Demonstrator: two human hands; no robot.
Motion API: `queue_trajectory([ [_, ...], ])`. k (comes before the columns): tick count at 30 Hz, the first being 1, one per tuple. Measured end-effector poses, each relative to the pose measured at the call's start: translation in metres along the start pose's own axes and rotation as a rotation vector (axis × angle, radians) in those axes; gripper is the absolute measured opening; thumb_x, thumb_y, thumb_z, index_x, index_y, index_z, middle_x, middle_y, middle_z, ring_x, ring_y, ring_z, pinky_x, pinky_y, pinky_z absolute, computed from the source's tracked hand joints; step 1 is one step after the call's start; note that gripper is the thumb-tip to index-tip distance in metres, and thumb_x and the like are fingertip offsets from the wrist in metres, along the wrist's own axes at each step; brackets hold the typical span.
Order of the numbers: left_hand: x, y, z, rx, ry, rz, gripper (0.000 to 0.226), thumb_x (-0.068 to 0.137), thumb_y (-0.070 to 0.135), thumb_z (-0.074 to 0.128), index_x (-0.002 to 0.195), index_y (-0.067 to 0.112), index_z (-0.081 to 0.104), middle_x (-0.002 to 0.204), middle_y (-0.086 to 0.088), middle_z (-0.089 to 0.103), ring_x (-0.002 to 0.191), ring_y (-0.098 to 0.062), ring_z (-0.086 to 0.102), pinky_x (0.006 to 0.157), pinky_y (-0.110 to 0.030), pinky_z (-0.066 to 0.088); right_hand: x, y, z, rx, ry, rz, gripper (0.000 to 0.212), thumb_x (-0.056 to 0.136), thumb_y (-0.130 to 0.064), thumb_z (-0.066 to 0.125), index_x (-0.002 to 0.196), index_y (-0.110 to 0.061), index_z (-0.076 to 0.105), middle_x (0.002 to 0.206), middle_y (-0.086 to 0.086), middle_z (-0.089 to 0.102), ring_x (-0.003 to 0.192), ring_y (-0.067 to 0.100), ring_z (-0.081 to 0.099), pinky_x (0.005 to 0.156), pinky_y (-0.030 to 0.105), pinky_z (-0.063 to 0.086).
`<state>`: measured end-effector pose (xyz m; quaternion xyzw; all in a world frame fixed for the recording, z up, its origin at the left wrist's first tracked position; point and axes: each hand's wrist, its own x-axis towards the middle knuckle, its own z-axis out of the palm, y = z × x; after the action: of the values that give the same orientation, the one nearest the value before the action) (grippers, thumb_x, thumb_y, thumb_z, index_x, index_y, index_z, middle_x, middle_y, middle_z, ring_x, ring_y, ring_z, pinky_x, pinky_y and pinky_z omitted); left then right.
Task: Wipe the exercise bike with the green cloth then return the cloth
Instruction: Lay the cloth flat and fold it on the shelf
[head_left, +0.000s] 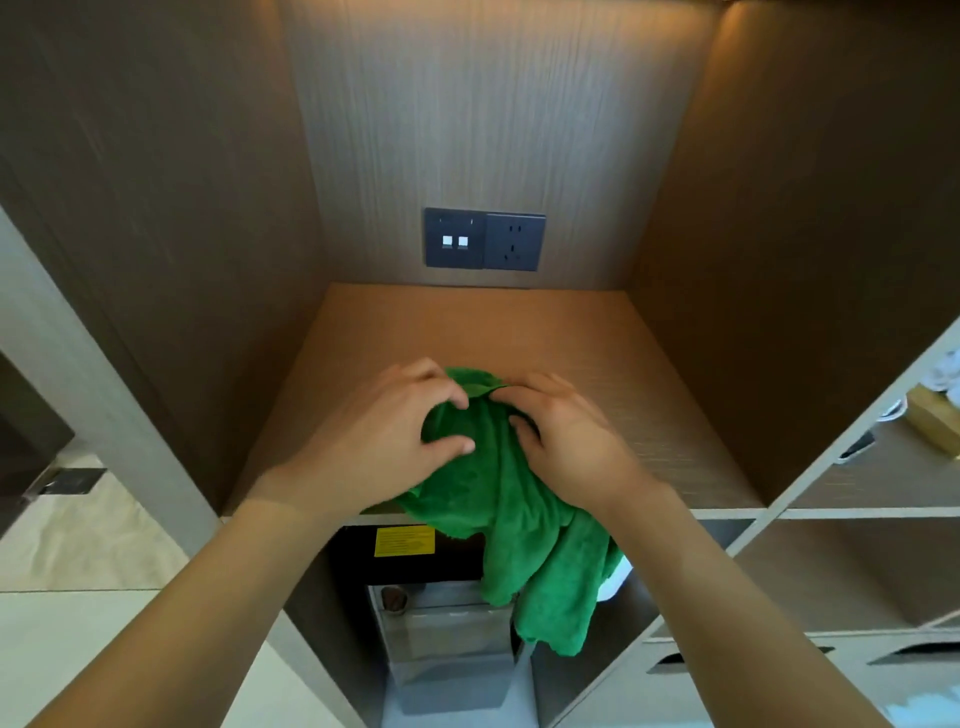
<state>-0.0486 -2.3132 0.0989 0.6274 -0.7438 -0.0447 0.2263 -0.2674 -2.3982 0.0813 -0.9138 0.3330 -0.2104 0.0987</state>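
On a wooden shelf (597, 353) inside a lit cabinet alcove, a green cloth (498, 483) is held by both hands. The cloth is bunched at its top end on the shelf surface, and its long axis runs from there toward the viewer, over the front edge of the shelf, with the lower end hanging down in loose folds in front of the compartment below. The left hand (384, 441) is curled over the cloth's upper left part, thumb and forefinger pinching the fabric. The right hand (566, 441) is laid on the upper right part, its fingers bent into the fabric and gripping it. On the back wall of the alcove a dark socket panel (484, 240) is mounted. In the compartment beneath the shelf a black box with a yellow label (404, 541) is seen, with a grey metal unit (441, 639) under it. To the right, an open side shelf (883, 478) is partly seen, with a yellowish object (935, 421) on it that cannot be made out.
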Motion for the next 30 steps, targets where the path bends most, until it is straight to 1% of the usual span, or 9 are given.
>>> queue_trajectory([
  [3,-0.013,-0.002,0.007,-0.017,-0.033,-0.013,0.038,0.087,0.058,0.072,0.12,0.039,0.066,0.122,0.024,0.052,0.114,-0.002,0.049,0.091,-0.026,0.044,0.0,-0.004,-0.002,-0.025,0.037,-0.028,0.037,0.099,-0.003,0.059,0.133,-0.013,0.069,0.128,0.004,0.064,0.119,0.026,0.058,0.1,0.039,0.049],
  [7,-0.017,-0.006,0.011,-0.021,-0.016,-0.004,0.028,0.091,0.043,0.071,0.118,0.039,0.067,0.124,0.024,0.053,0.116,-0.001,0.049,0.094,-0.027,0.046,0.003,-0.009,-0.006,-0.115,0.028,-0.099,0.038,0.096,0.003,0.06,0.131,-0.008,0.071,0.122,0.01,0.065,0.11,0.031,0.063,0.085,0.042,0.056],
  [10,-0.016,-0.017,0.007,-0.038,-0.05,-0.015,0.029,0.091,0.03,0.072,0.118,0.039,0.067,0.126,0.026,0.052,0.116,0.0,0.049,0.097,-0.028,0.047,0.011,-0.001,-0.015,-0.173,0.004,-0.091,0.047,0.091,0.007,0.059,0.135,-0.006,0.067,0.121,0.014,0.063,0.109,0.036,0.062,0.086,0.047,0.056],
  [15,0.0,-0.035,-0.012,0.042,-0.146,-0.103,0.036,0.093,0.026,0.069,0.124,0.043,0.067,0.143,0.023,0.051,0.131,-0.007,0.049,0.111,-0.034,0.042,0.026,0.029,-0.03,-0.198,0.003,0.186,0.043,0.095,0.002,0.052,0.133,-0.009,0.069,0.117,0.012,0.058,0.101,0.041,0.063,0.085,0.046,0.055],
  [19,0.019,-0.025,-0.013,0.16,-0.229,-0.19,0.041,0.093,0.023,0.066,0.127,0.044,0.057,0.145,0.015,0.051,0.136,-0.016,0.046,0.115,-0.047,0.036,0.026,0.044,-0.032,-0.22,-0.103,0.449,0.023,0.098,-0.006,0.051,0.103,-0.008,0.073,0.099,0.004,0.046,0.099,0.037,0.059,0.074,0.038,0.046],
  [21,0.026,-0.018,-0.008,0.166,-0.241,-0.216,0.046,0.091,0.016,0.065,0.125,0.043,0.051,0.141,0.011,0.052,0.139,-0.018,0.044,0.117,-0.052,0.031,0.017,0.04,-0.029,-0.307,-0.067,0.456,0.025,0.097,-0.006,0.053,0.109,-0.011,0.073,0.108,0.006,0.05,0.105,0.036,0.057,0.079,0.04,0.047],
  [24,0.028,-0.012,0.001,0.161,-0.249,-0.199,0.07,0.085,0.006,0.065,0.145,0.037,0.043,0.155,0.008,0.045,0.153,-0.017,0.029,0.125,-0.055,0.02,-0.004,0.02,-0.021,-0.286,0.144,0.281,0.037,0.092,-0.004,0.056,0.124,-0.015,0.071,0.124,0.007,0.059,0.111,0.035,0.058,0.088,0.045,0.048],
  [27,0.021,-0.013,0.01,0.122,-0.221,-0.147,0.082,0.082,0.001,0.064,0.153,0.036,0.04,0.164,0.008,0.036,0.157,-0.014,0.022,0.128,-0.054,0.015,-0.016,0.0,-0.011,-0.05,0.022,0.073,0.04,0.101,-0.009,0.054,0.139,-0.014,0.065,0.143,0.003,0.059,0.13,0.026,0.055,0.111,0.039,0.044],
  [30,0.014,-0.015,0.014,0.077,-0.208,-0.101,0.086,0.083,-0.005,0.06,0.156,0.035,0.04,0.168,0.01,0.03,0.158,-0.012,0.018,0.129,-0.05,0.013,-0.019,-0.004,-0.005,0.037,-0.076,0.093,0.043,0.106,-0.018,0.054,0.148,-0.015,0.058,0.154,0.0,0.052,0.142,0.018,0.046,0.119,0.023,0.03],
])
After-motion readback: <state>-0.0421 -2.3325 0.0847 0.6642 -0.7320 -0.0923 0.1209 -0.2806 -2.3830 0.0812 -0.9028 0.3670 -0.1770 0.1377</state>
